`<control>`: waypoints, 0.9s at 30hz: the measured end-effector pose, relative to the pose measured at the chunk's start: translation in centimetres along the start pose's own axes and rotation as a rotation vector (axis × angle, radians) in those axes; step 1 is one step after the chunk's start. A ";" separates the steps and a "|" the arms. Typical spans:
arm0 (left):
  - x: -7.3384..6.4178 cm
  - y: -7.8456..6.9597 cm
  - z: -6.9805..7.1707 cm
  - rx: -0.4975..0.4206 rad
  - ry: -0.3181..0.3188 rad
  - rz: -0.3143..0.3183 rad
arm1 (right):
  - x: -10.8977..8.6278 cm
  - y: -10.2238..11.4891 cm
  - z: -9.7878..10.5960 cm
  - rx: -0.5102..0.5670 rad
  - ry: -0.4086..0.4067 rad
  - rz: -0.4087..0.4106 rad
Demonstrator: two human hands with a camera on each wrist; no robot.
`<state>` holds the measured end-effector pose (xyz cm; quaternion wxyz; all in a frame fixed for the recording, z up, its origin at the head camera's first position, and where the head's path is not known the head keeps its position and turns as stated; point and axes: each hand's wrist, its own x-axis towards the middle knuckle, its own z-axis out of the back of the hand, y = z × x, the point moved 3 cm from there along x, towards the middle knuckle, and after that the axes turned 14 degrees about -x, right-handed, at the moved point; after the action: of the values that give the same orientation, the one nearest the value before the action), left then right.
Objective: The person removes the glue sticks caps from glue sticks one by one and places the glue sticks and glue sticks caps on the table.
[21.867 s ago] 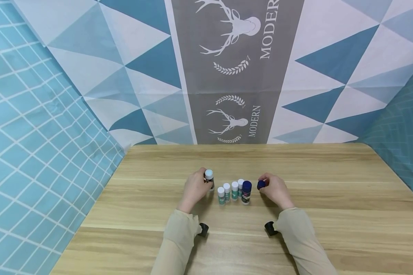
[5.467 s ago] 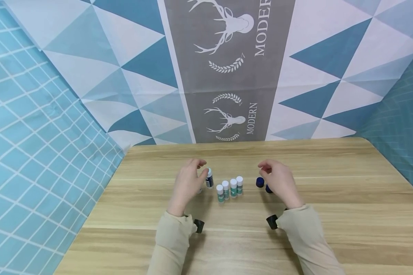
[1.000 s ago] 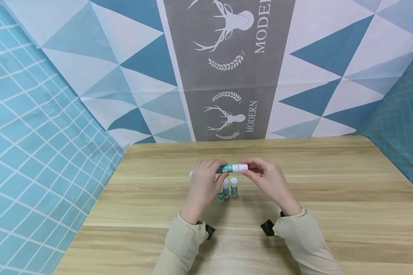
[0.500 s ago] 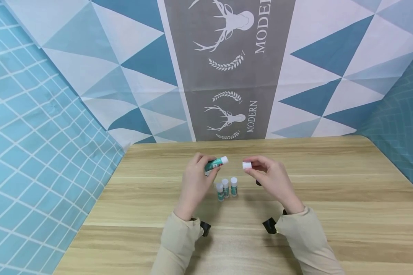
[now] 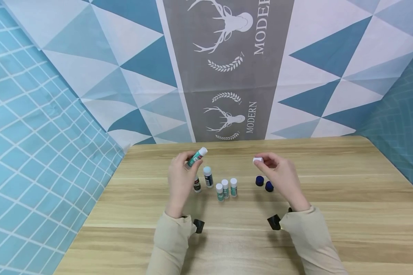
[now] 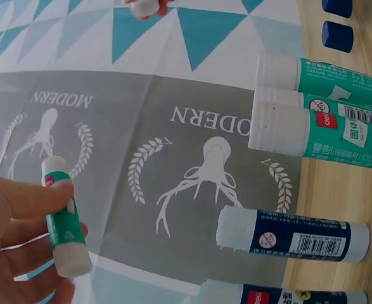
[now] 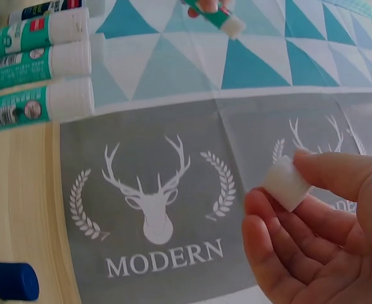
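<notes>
Partly visible table (image 5: pixel 241 248): near edge cut off in the head view.
Left hand (image 5: pixel 179 179): pinching a green-labelled glue stick (image 6: pixel 65 218), fingers partly hidden behind it.
Right hand (image 5: pixel 283 176): pinching a white cap (image 7: pixel 287 183).
Dark-labelled stick (image 5: pixel 197 186): top hidden by the left hand.
Green-labelled glue stick: raised, tilted over the table, white-ended, print blurred.
White cap: short, plain, open end unclear.

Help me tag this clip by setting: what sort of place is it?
Probably a staged filming corner: a wood-grain table, patterned sheets hung behind and beside it, and glue sticks standing on top.
</notes>
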<state>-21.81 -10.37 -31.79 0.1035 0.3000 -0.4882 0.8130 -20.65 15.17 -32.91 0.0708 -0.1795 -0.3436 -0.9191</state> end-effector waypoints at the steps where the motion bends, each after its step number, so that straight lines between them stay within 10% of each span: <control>1: 0.1 0.1 0.1 0.001 -0.011 0.010 | 0.0 -0.1 0.1 -0.010 -0.004 -0.005; 27: 0.8 4.0 2.6 0.064 0.145 0.359 | 0.3 -2.9 1.0 -0.202 0.134 -0.064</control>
<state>-23.35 -14.69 -33.38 -0.0180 0.1516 -0.4992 0.8529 -21.35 18.07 -33.87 0.0458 -0.1131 -0.2493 -0.9607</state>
